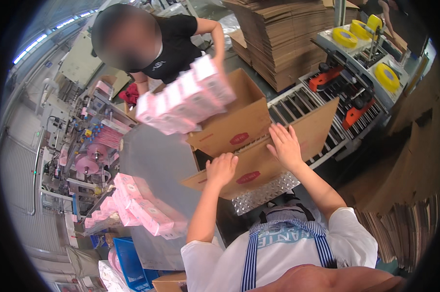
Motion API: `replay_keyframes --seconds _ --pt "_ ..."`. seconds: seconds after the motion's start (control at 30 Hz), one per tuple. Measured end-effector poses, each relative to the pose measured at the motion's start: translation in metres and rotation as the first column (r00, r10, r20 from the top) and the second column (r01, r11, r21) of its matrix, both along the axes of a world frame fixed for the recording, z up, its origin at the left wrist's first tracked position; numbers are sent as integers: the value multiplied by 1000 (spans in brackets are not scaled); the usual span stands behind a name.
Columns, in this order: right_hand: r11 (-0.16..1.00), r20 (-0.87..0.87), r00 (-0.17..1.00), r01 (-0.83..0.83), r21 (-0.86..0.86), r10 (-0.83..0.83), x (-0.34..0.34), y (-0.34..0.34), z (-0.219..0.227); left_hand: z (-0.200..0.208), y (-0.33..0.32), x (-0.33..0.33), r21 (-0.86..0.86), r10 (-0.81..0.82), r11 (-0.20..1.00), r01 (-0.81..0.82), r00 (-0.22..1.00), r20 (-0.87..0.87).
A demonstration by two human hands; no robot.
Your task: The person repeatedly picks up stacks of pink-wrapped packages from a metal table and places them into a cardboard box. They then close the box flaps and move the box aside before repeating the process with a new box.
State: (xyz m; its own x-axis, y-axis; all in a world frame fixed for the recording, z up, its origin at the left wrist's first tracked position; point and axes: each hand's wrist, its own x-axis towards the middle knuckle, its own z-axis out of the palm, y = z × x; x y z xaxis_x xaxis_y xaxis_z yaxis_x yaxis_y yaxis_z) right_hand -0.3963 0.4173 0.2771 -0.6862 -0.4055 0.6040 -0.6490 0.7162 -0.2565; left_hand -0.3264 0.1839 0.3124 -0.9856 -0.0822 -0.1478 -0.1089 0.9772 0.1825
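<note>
An open cardboard box (pixel 229 138) stands in front of me, its near flap (pixel 273 168) folded out toward my body. My left hand (pixel 222 168) is on the left part of this flap, fingers bent over its upper edge. Farther right along the same edge lies my right hand (pixel 285 146), its fingers stretched out and resting against the cardboard. Across the box, a co-worker in a black shirt holds a row of pink-and-white packs (pixel 186 100) at the box's far left side. Most of the box's inside is hidden from me.
More pink packs (pixel 144 209) lie on the grey metal table (pixel 156 155) at left. A roller conveyor (pixel 307 100) runs to the right toward a machine with yellow tape rolls (pixel 344 37). Flattened cartons (pixel 283 44) are stacked behind. A blue crate (pixel 132 265) stands lower left.
</note>
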Motion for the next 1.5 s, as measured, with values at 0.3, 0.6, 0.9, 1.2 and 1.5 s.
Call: replay_keyframes --seconds 0.3,0.6,0.9,1.2,1.5 --pt "972 6 978 -208 -109 210 59 56 -4 8 -19 -9 -37 131 991 -126 972 195" --pt "988 850 522 -153 7 75 -10 216 94 -52 -70 34 467 660 743 -480 641 -392" --pt "549 724 686 -576 606 -79 -32 112 -3 -170 60 -5 230 194 968 -100 880 -433" --pt "468 900 425 -780 417 -94 -55 64 48 -121 -61 32 820 -217 479 -315 862 458" --pt "913 -105 921 -346 216 374 -78 -13 32 -121 26 56 -171 -141 982 79 911 -388"
